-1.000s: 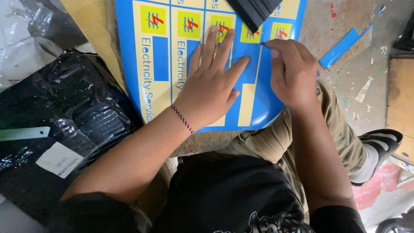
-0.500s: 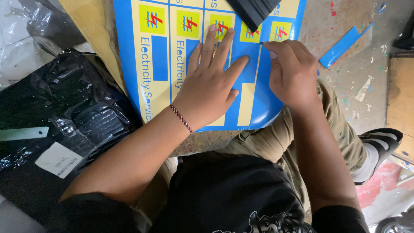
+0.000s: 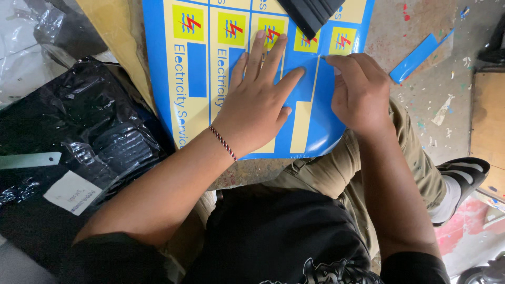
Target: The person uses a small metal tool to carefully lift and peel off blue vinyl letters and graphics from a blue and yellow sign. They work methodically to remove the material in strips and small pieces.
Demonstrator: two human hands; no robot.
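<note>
A blue and yellow vinyl sheet (image 3: 194, 79) with rows of small lightning-bolt squares lies over my knee and a paint-flecked surface. My left hand (image 3: 258, 105) rests flat on it with fingers spread, holding nothing; a red and white thread bracelet is on that wrist. My right hand (image 3: 357, 94) sits at the sheet's right side. Its thumb and fingers pinch the top corner of a narrow blue vinyl strip (image 3: 323, 100) that runs down the sheet. Whether the strip's lower part is lifted off the sheet is not visible.
A ridged black tool (image 3: 310, 13) lies on the sheet's top edge. A loose blue strip (image 3: 418, 55) lies on the speckled floor to the right. A crumpled black plastic bag (image 3: 79, 137) with a white label (image 3: 73, 192) fills the left. A sandalled foot (image 3: 463, 184) is at right.
My right hand has shifted slightly leftward along the blue strip's top. My left hand stays pressed flat in the same place.
</note>
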